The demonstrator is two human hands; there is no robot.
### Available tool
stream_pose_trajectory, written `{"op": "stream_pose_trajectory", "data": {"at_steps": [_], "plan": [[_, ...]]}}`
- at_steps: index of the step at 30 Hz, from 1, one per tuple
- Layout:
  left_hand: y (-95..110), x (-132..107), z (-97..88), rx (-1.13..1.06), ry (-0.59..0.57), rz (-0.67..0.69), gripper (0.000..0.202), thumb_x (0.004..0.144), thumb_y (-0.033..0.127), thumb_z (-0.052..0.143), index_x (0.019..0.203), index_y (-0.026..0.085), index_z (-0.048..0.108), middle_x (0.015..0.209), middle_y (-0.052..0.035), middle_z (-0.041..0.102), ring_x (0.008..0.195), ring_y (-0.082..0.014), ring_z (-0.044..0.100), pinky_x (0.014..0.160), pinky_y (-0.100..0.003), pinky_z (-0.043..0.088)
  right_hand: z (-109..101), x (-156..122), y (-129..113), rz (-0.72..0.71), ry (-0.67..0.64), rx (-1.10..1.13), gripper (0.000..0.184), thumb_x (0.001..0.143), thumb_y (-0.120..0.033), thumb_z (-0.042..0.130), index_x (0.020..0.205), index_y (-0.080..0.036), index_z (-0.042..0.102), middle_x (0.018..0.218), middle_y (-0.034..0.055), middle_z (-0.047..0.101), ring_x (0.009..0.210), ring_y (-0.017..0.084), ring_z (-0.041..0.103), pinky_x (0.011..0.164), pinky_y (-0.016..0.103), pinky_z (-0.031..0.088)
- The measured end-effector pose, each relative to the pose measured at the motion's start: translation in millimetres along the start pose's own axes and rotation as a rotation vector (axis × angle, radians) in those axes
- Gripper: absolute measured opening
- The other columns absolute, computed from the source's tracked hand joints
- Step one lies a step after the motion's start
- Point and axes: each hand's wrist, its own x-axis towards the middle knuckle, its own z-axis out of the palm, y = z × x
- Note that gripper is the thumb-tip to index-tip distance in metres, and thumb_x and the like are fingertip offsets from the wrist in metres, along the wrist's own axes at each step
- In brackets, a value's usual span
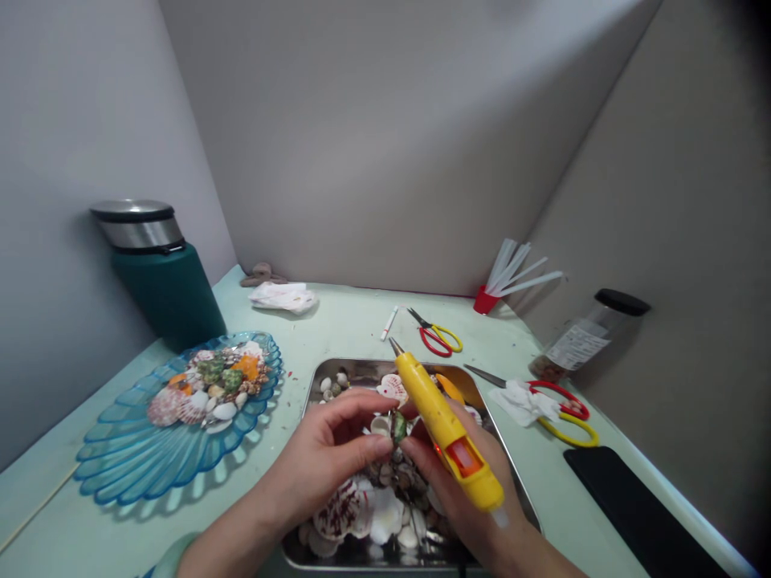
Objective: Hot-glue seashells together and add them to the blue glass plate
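Head view: close by, a shiny metal tray (361, 368) sits on the pale green worktop (337, 331), with lots of shells in it. A big brown and white shell (337, 512) and a white shell (385, 515) lie near its front. Over the middle of the tray, the left hand (334, 437) and the right hand (497, 457) pinch a small green shell (398, 427) between their thumbs and fingers. A yellow glue gun (425, 393) lies slantwise across the right hand, its tip pointing up and away; I cannot tell just how it is held.

On the right is a flat black thing (644, 514). A blue plate (150, 461) shaped like a shell is on the left, with a heap of shells (226, 377) on it. Past the black thing, scissors (566, 409) with red and yellow handles touch a crumpled white tissue (523, 401).

Farther back stand a dark green bottle (172, 297) on the left and a clear jar (578, 345) with a black lid on the right. More scissors (442, 337) lie beside a thin white stick (390, 323). Near the back wall are a white packet (283, 297) and a red cup (485, 301) full of white sticks (511, 269).
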Motion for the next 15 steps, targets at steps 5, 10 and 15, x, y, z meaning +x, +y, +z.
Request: {"op": "stream_pose_trajectory", "data": {"at_steps": [5, 10, 15], "plan": [[1.5, -0.6, 0.4, 0.006, -0.019, 0.008, 0.027, 0.072, 0.019, 0.069, 0.098, 0.028, 0.071, 0.112, -0.0036, 0.061, 0.108, -0.0224, 0.054, 0.087, -0.028, 0.047, -1.1, -0.1, -0.2, -0.005, 0.004, 0.007, 0.02, 0.082, -0.023, 0.06, 0.101, -0.023, 0.054, 0.089, 0.0012, 0.062, 0.077, 0.016, 0.058, 0.071, 0.026, 0.046], [0.7, 0.9, 0.1, 0.019, -0.027, 0.019, 0.028, 0.073, 0.021, 0.069, 0.101, 0.027, 0.07, 0.115, -0.0048, 0.059, 0.11, -0.0237, 0.053, 0.089, -0.031, 0.045, -0.6, -0.2, -0.4, -0.036, -0.002, 0.017, 0.021, 0.081, -0.021, 0.061, 0.101, -0.024, 0.054, 0.089, 0.0002, 0.062, 0.078, 0.016, 0.058, 0.073, 0.026, 0.046], [2.3, -0.4, 1.4, -0.024, -0.024, -0.036, 0.03, 0.073, 0.022, 0.069, 0.103, 0.023, 0.069, 0.115, -0.0072, 0.058, 0.108, -0.0257, 0.054, 0.083, -0.032, 0.049, -0.4, 0.1, -1.2, -0.043, 0.015, 0.011, 0.02, 0.081, -0.02, 0.06, 0.1, -0.024, 0.054, 0.088, -0.0003, 0.061, 0.077, 0.016, 0.058, 0.071, 0.025, 0.045]]}}
